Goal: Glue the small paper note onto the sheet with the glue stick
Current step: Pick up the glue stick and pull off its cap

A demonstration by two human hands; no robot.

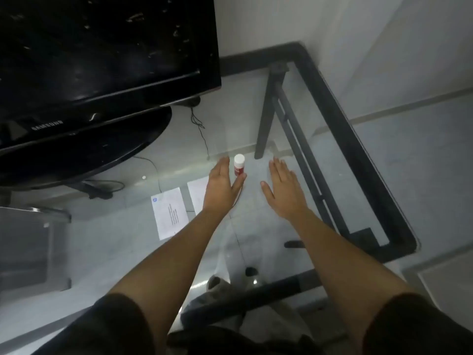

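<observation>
While both hands lie open, the left hand (222,184) just beside the upright glue stick (239,165), the pickup step begins; next, fingers must close around its body.

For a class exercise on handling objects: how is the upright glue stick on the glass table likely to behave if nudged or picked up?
The glue stick stands upright, tall for its narrow base, so a sideways nudge from the left hand beside it would probably tip it. Its round body would then likely roll on the smooth glass table. It looks small and plastic, so probably light and stiff to grip.
</observation>
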